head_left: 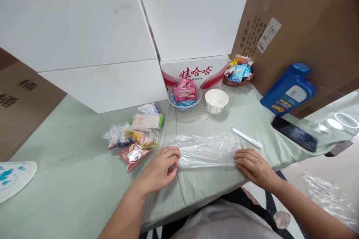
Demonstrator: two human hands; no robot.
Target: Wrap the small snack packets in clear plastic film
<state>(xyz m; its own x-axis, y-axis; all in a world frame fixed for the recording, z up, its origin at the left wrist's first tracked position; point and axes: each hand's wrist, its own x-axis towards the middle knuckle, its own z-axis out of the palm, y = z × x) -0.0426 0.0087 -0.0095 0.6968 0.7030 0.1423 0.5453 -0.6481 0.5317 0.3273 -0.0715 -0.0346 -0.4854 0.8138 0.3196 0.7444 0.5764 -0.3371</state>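
A clear plastic bag [206, 150] lies crumpled flat on the pale green tablecloth [70, 164] near the front edge. My left hand [161, 168] grips its left end with curled fingers. My right hand [252, 164] presses on its right end, fingers bent over the plastic. Left of my left hand sits a pile of wrapped snacks [137, 134] in clear bags. A white pen [246, 137] lies just beyond the bag's right end.
A clear bowl of pink packets [184, 95] and a white paper cup [216, 101] stand behind the bag. A reddish dish of sweets [238, 71], a blue bottle [288, 89] and a dark phone [294, 133] are at the right. White and brown cardboard boxes wall the back.
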